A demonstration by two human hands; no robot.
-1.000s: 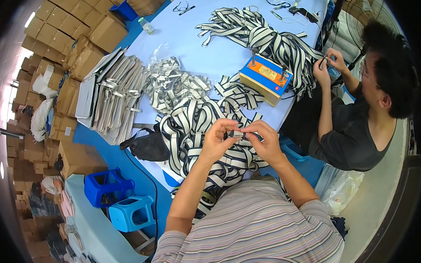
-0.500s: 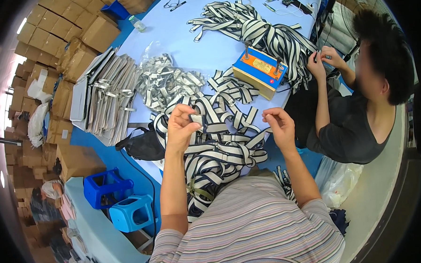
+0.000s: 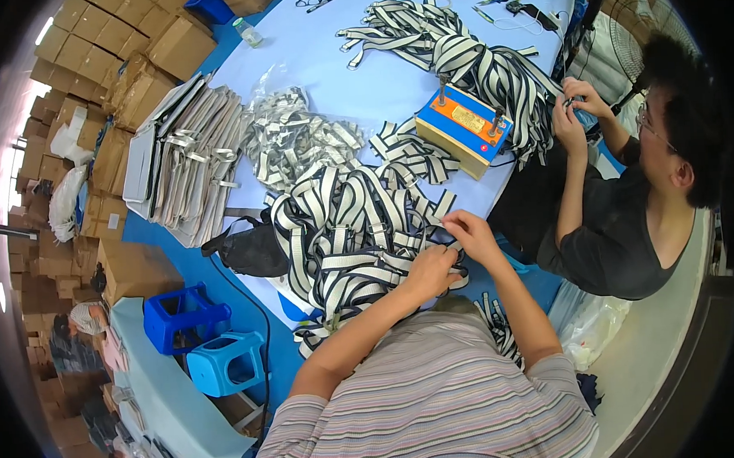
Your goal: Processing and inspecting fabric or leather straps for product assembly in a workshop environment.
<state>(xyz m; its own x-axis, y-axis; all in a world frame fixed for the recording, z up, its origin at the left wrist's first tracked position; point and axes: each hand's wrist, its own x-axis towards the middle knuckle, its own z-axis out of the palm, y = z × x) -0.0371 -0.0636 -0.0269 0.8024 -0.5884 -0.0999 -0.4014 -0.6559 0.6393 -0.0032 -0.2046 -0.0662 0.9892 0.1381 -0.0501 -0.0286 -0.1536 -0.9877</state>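
A heap of white webbing straps with dark edges (image 3: 322,231) lies at the table's near edge, right in front of me. Low over the right side of this heap is my left hand (image 3: 433,273), its fingers curled down on a strap. My right hand (image 3: 474,238) is just beyond and to the right, thumb and fingertips pinched together at a strap by the heap's edge. The fingers hide most of what they grip. Close beyond my hands stands a blue and orange box-shaped device (image 3: 465,122) with two upright posts.
A bundle of similar straps (image 3: 491,68) stretches across the far right, where a co-worker (image 3: 612,218) sits with both hands raised. Bagged strap pieces (image 3: 297,138), a stack of flat grey-white pieces (image 3: 188,159) and a black bag (image 3: 249,249) lie leftward. Blue stools (image 3: 225,366) stand lower left.
My left hand has come down and right from above the heap, where it held a strap end up. My right hand has moved slightly left and down, so the two hands are now close together.
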